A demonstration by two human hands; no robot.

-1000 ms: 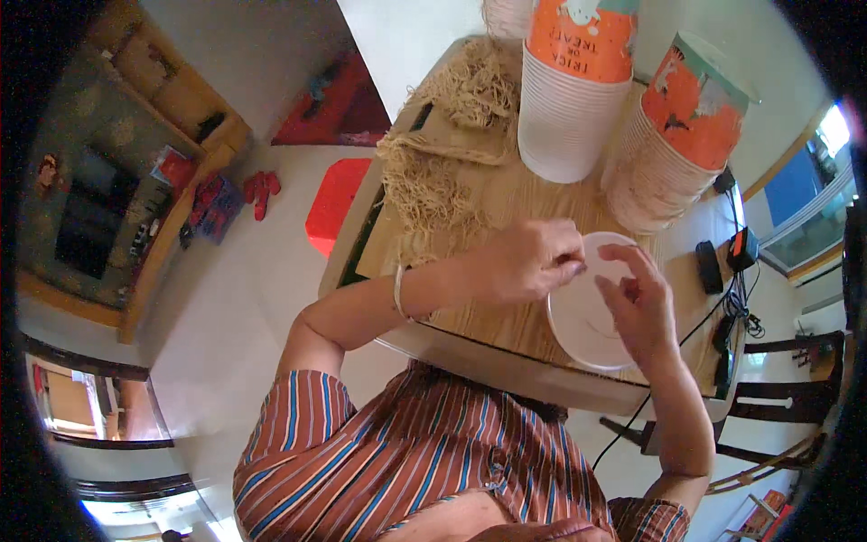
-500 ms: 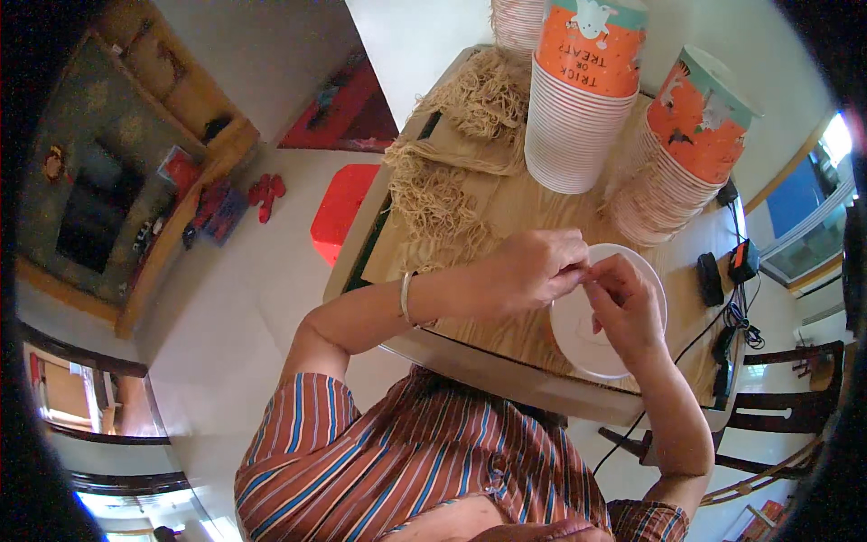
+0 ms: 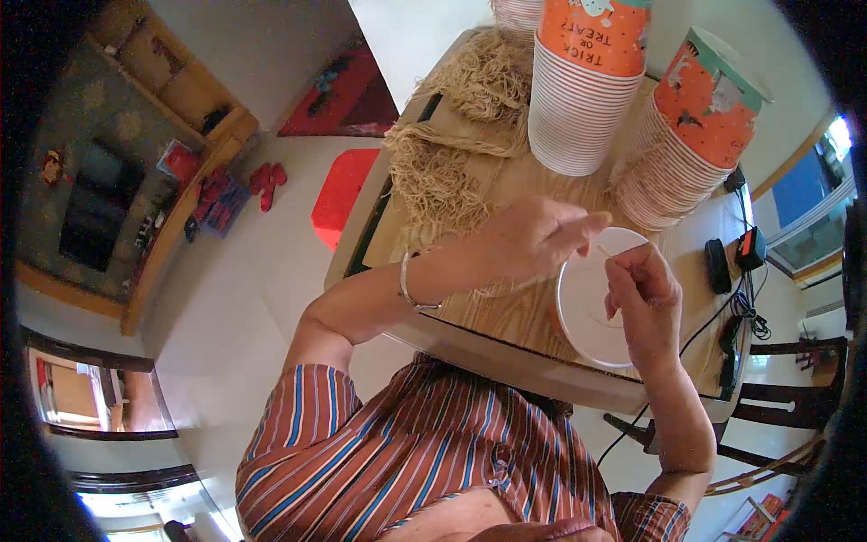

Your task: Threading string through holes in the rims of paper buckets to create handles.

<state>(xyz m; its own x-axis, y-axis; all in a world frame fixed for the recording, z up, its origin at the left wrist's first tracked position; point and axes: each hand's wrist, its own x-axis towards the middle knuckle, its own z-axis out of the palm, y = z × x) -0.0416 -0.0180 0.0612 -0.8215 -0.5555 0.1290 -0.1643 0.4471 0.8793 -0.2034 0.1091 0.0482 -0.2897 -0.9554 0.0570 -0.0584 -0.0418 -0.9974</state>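
A white paper cup (image 3: pixel 587 307) stands on the wooden table (image 3: pixel 515 312), its open mouth facing up. My left hand (image 3: pixel 528 239) hovers at its left rim with the fingertips pinched on a thin tan string (image 3: pixel 601 251) that runs across to my right hand (image 3: pixel 641 294). That hand is over the cup's right side, fingers also pinched on the string. A bracelet circles my left wrist.
Two tall stacks of orange printed paper cups (image 3: pixel 587 81) (image 3: pixel 691 126) stand at the table's far side. Piles of tan cord (image 3: pixel 442 172) lie at the left. Black devices and cables (image 3: pixel 736 271) sit at the right edge. A red stool (image 3: pixel 343 194) stands on the floor.
Both hands have shifted slightly up and right over the cup, still pinching together at its rim; the string between them shows more plainly now.
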